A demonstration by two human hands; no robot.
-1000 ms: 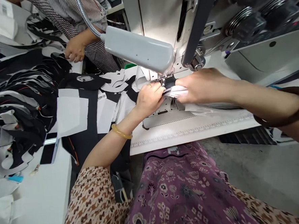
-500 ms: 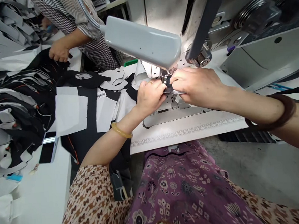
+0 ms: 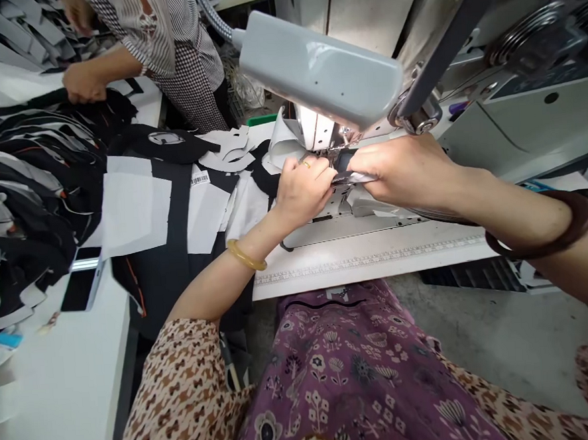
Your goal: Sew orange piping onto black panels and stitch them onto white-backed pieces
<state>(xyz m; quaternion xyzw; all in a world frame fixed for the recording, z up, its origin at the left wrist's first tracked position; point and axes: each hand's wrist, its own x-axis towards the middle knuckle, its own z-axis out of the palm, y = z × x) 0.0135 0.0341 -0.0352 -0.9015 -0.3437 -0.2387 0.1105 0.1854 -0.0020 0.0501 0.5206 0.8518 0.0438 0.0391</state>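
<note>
Under the head of a sewing machine [image 3: 317, 131], my left hand [image 3: 303, 191] and my right hand [image 3: 408, 172] face each other close to the needle area. Both are closed on a small dark fabric piece with a pale edge [image 3: 346, 177]. My left fingers pinch its near left side, thumb toward the needle. On the right, curled fingers grip the other end, and a white layer shows below them. Much of the piece is hidden by the fingers and the machine foot.
A grey lamp [image 3: 319, 69] hangs just above my hands. Black and white cut pieces [image 3: 208, 212] lie at left, beside a heap of dark fabric [image 3: 32, 176] and a phone [image 3: 82, 279]. A co-worker's hand [image 3: 85, 82] rests at that heap. A ruler strip [image 3: 366, 261] edges the table.
The view has shifted, so lamp and machine sit further right. My hands stay at the needle area, still gripping the fabric piece. The co-worker's hand has moved left across the heap.
</note>
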